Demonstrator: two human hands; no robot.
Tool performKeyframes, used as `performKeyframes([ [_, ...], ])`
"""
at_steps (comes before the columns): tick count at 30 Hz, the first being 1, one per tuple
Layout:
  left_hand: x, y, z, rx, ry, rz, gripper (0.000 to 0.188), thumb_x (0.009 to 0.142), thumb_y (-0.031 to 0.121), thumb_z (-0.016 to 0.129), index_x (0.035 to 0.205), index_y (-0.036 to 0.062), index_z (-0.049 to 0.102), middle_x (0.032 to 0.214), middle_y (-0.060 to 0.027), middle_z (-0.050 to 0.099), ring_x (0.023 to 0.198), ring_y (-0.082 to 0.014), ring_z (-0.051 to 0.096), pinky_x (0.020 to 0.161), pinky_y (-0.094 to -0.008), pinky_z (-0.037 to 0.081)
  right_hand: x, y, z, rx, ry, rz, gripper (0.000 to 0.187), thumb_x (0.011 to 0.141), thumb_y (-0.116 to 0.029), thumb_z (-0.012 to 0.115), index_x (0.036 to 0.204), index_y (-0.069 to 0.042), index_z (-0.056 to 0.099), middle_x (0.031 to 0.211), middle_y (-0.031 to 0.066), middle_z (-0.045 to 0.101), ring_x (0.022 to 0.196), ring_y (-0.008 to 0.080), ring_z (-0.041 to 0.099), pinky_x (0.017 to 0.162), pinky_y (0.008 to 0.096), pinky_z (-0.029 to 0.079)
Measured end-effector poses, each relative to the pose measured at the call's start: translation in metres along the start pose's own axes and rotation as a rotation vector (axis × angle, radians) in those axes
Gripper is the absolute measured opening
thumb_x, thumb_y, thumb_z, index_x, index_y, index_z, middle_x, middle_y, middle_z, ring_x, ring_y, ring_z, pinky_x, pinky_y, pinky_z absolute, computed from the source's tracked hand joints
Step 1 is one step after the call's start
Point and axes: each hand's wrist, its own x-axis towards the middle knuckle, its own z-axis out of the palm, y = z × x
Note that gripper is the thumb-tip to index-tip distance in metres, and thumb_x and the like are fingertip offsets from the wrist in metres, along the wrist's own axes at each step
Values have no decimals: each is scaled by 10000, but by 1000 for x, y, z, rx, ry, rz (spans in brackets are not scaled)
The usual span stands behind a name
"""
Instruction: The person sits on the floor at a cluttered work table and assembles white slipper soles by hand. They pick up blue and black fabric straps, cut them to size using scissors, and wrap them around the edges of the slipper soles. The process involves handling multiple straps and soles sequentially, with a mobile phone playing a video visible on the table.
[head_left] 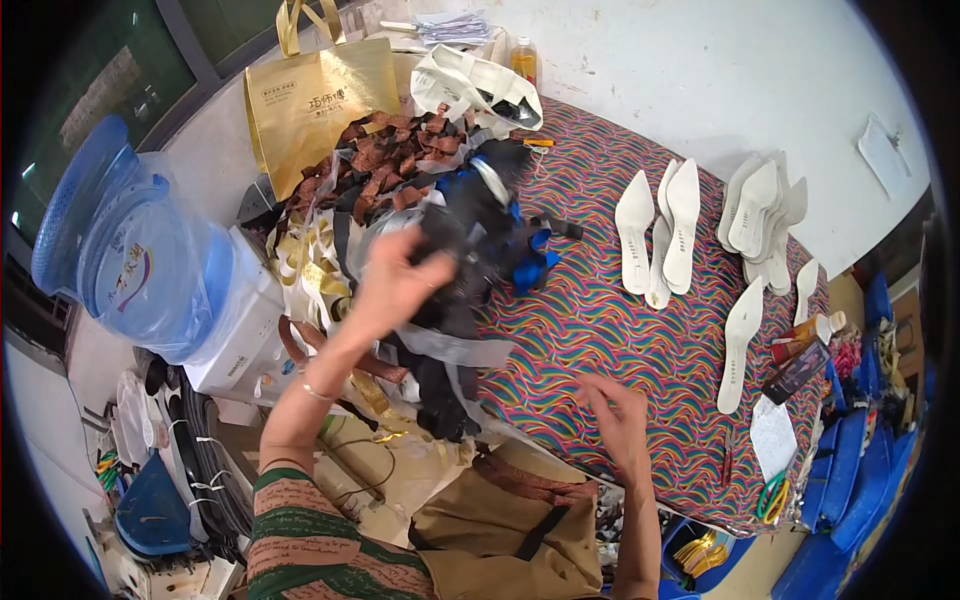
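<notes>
- While the left hand [395,280] reaches into a big heap of straps [430,200], its fingers are closed on a bunch of black strips [445,300].
- These strips hang down from the hand, long way up and down, over the left edge of the table [620,330].
- The heap sits on the far left part of the table, with brown, gold, black and blue pieces all mixed up.
- The right hand [615,415] rests near the front edge of the table, fingers bent and a little apart, holding nothing that I can see.
- The table has a cloth with wavy stripes in many colours.
- A shiny gold bag [315,100] with handles stands behind the heap, with a small white label on its front.
- A white bag [480,85] lies beside it.
- A big blue water jug [135,255] lies on its side on a white box [245,350], left of the table.
- White shoe soles [660,235] lie in rows on the right side, most with their pointed tips facing away.
- A small bottle [810,335] and green scissors [772,497] lie near the right edge.
- The heap is between the left hand and the gold bag.
</notes>
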Motion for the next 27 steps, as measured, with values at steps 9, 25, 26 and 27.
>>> performKeyframes([
  [9,20,18,-80,-477,367,-234,178,867,151,630,988,22,615,873,-64,662,739,-118,619,715,-258,510,147,14,40,355,69,2,263,952,-147,543,1085,47,659,886,88,696,774,123,647,680,250,525],
  [25,-20,32,-86,-491,197,51,523,776,247,680,1169,-45,497,1015,-146,562,1008,-305,593,1016,-482,443,255,54,133,-166,106,-315,438,738,-80,701,1165,-165,650,1340,264,445,1186,429,479,992,481,413],
  [26,-20,34,-86,-470,247,36,516,780,251,682,1160,-49,505,1011,-150,574,1001,-302,603,998,-468,458,253,57,130,-166,107,-314,590,602,87,681,1167,-79,633,1262,213,499,1188,391,488,1010,401,417],
  [27,-19,34,-85,-452,295,19,509,785,255,684,1152,-53,512,1007,-155,587,993,-299,613,980,-454,473,254,55,118,-94,31,-330,583,599,89,671,1161,-61,632,1267,201,496,1195,396,483,1014,399,417],
])
